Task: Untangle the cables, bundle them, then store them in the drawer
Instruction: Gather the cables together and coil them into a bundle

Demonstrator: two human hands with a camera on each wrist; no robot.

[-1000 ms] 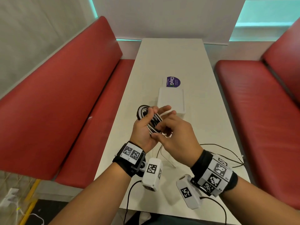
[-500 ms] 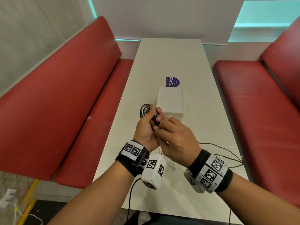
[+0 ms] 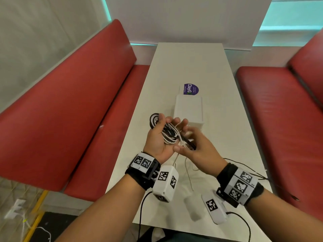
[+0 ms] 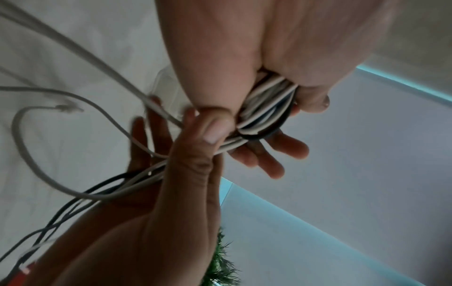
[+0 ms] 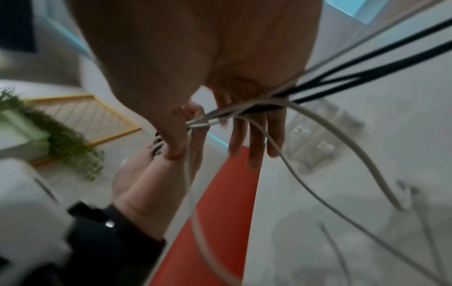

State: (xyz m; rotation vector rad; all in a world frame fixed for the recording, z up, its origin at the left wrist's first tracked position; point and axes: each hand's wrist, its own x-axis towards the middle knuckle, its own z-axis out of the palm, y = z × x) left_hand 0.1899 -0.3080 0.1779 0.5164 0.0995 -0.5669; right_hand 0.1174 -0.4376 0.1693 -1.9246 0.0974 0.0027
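Note:
A coil of black and white cables [image 3: 169, 136] lies across my upturned left hand [image 3: 166, 123], whose thumb and fingers curl round it above the white table [image 3: 189, 63]. In the left wrist view that coil [image 4: 265, 110] sits in the left hand's grip. My right hand [image 3: 185, 143] pinches the loose strands [image 5: 244, 108] just beside the coil, its thumb [image 4: 212, 133] pressed on them. Loose tails [image 4: 36, 154] hang down to the table. The small white drawer box [image 3: 189, 109] stands just behind the hands, and I cannot tell whether its drawer is open.
A purple round sticker [image 3: 191, 89] lies behind the box. Thin black cables [image 3: 244, 167] trail over the table's right edge near my right wrist. Red benches [image 3: 73, 109] flank the table on both sides.
Both hands have drawn back from the box toward me. The left palm has turned up and shows the coil, and the right hand has slid down along the loose strands.

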